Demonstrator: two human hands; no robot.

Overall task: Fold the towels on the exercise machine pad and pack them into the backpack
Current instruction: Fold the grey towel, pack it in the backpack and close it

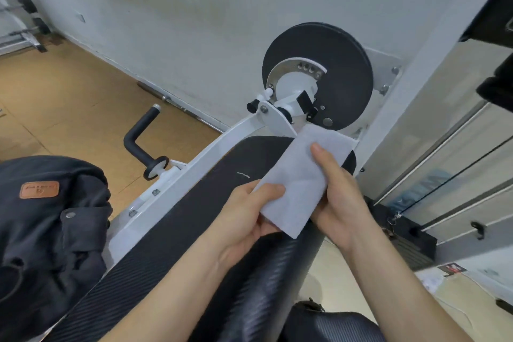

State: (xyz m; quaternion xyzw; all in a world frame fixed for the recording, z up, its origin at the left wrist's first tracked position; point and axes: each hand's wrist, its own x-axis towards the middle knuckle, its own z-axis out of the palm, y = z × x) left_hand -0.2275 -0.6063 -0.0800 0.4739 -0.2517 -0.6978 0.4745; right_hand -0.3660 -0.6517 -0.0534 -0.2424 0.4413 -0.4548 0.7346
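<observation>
White rectangular towel (299, 175) in left hand (249, 214), right hand (344, 203); ribbed pad (194, 216) beneath.

Left hand (249, 211) and right hand (341, 197) bare; forearms (172, 294) apparently unsleeved.

Black ribbed bench (180, 225) pad on white frame (200, 161), standing on tan floor (69, 97). 1 dark backpack (47, 230) against pad's left edge.

Bright, even indoor light with soft shadows. Wide-angle bending at edges. Slight softness overall, glare on the glossy mirrored panel (455, 130).
</observation>
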